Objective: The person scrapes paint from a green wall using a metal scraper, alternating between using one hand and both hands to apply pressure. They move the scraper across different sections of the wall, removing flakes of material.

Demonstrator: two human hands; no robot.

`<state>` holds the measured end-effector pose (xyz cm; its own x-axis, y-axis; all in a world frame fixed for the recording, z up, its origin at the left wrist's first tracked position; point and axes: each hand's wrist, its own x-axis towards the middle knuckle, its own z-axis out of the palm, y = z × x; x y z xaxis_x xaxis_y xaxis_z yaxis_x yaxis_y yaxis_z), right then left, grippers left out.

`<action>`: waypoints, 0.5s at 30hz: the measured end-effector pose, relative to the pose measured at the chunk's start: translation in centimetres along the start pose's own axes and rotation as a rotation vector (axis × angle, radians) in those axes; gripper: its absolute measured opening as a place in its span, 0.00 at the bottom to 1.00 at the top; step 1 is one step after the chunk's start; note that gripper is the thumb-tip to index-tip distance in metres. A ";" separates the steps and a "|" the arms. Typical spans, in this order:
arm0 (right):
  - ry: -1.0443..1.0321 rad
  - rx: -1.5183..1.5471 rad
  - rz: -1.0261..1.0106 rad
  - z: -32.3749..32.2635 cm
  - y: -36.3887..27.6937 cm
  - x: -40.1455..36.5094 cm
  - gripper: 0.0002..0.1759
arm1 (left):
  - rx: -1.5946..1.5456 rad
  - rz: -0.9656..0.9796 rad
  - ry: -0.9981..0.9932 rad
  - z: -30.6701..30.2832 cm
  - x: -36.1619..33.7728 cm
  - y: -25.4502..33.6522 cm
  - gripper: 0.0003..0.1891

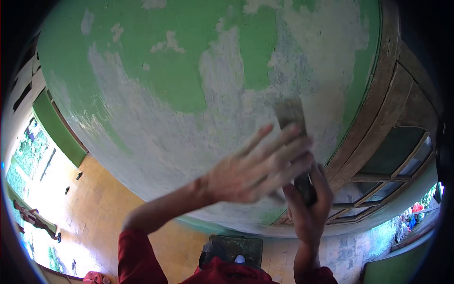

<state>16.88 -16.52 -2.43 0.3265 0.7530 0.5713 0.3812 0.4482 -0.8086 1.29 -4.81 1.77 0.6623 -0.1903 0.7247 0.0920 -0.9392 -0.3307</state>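
Observation:
A scraper (291, 111) with a flat, wide blade is in my right hand (314, 210), which wraps round its dark handle. The blade points up and lies over the wall in this view. My left hand (250, 173) reaches across in front of the scraper, fingers stretched out and slightly blurred, overlapping the lower blade and upper handle. Behind both hands stands the wall (170, 99), with green paint and large pale grey-white patches where the paint is gone.
To the right, a brown wooden frame (362, 128) with glass panes borders the wall. Below me is a dark platform (253, 246) on the yellowish tiled floor (113, 189). Red cloth (94, 278) lies at bottom left. Bright openings show greenery at left.

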 end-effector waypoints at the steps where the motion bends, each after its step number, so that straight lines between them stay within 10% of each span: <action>1: -0.061 0.026 0.057 0.3 -0.6 1.2 0.34 | 0.003 0.009 0.006 0.0 1.1 -1.6 0.32; 4: -0.080 0.508 0.278 0.8 -2.6 2.9 0.34 | 0.123 0.082 -0.120 0.2 3.1 -4.8 0.33; 15: -0.090 0.531 0.320 2.2 -5.8 2.9 0.42 | -0.063 0.173 0.091 1.6 4.4 -7.6 0.13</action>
<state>13.71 -15.90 3.61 0.2708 0.9168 0.2935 -0.2130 0.3544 -0.9105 4.72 1.95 6.53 0.5937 -0.3730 0.7130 -0.0664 -0.9058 -0.4185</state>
